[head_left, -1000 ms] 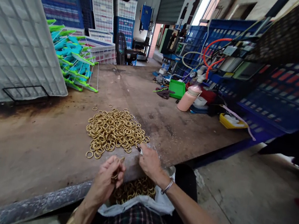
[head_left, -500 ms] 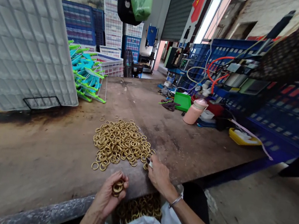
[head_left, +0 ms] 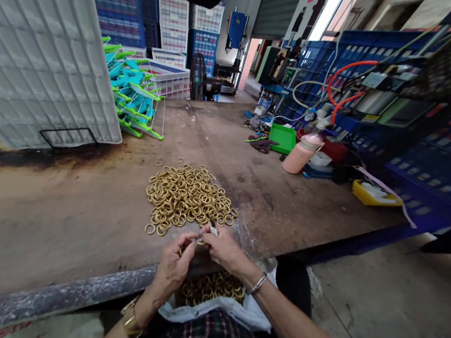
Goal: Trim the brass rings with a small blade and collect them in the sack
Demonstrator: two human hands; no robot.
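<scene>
My left hand (head_left: 173,264) is curled closed around several brass-coloured rings, mostly hidden by the fingers. Its fingertips meet those of my right hand (head_left: 223,247), just above the table's front edge. A single brass ring (head_left: 200,241) shows between the two hands, pinched by the right fingers. A small pale piece with a dark tip (head_left: 213,227) sticks up at the right hand's fingers; whether it is a tool or a finger covering is unclear. Just beyond the hands lies a pile of brass rings (head_left: 189,194). Below them, a white bag (head_left: 219,308) in the lap holds more rings.
A white ribbed panel (head_left: 43,40) stands at the left of the table (head_left: 70,218), beside green and turquoise plastic pieces (head_left: 136,93). To the right are a pink bottle (head_left: 300,154), a green tray (head_left: 282,139), a yellow tray (head_left: 376,195) and blue crates (head_left: 447,160).
My right hand has moved left from the pile's edge to meet the left hand. The left hand has risen and turned, its fingers closing over the rings. The view has tilted down slightly.
</scene>
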